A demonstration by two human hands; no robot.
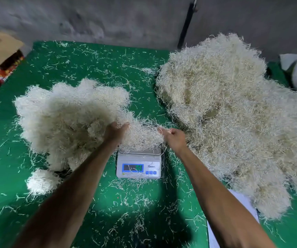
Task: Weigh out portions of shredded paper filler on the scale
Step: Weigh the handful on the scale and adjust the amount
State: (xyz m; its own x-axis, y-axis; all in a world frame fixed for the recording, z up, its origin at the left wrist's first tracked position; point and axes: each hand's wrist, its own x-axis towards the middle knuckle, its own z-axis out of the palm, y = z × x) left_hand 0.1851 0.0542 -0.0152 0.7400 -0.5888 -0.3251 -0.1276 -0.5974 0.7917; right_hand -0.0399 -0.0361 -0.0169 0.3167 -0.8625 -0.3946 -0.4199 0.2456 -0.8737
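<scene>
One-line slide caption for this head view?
Both hands, left and right, hold shredded paper over the scale between two piles.

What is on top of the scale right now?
A clump of shredded paper lies on the scale, with the left hand and right hand at its sides. The paper hides nearly all of the platform; only its front edge shows. The display is too blurred to read.
</scene>
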